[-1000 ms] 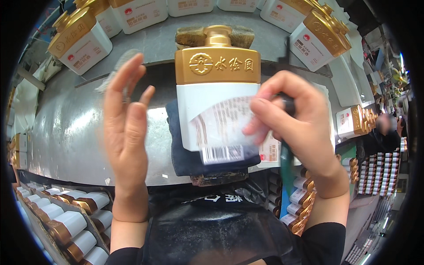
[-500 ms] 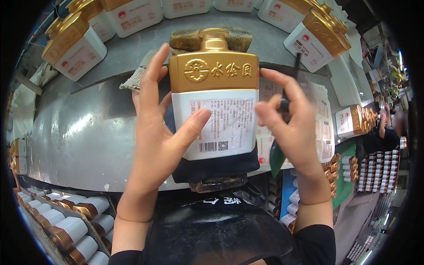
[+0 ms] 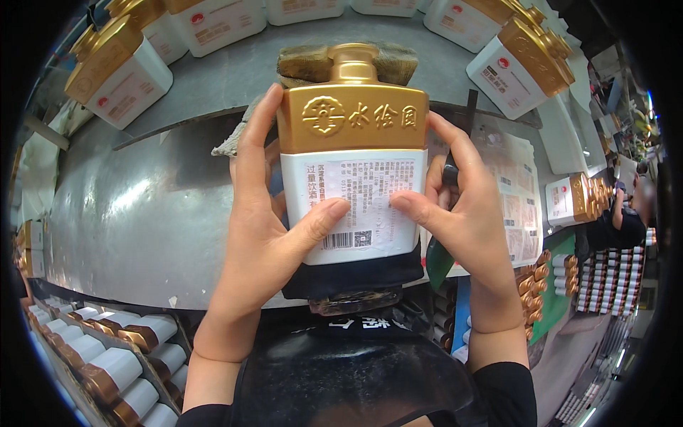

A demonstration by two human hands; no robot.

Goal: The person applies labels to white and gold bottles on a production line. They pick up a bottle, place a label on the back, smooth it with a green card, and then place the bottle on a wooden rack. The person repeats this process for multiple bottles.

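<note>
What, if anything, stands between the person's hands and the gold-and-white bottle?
Only the printed label, on the front of the gold-and-white bottle, under the thumbs of the left hand and right hand. Nothing else visible blocks either; the green-bladed tool in the right hand is beside the bottle.

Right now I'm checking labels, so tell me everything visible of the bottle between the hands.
The flat bottle is glossy gold above, white below, material unclear, with a raised emblem and, at the far end, a short neck. The left hand and right hand hold its sides, thumbs on its pale printed label. Dark cloth shows at its base.
</note>
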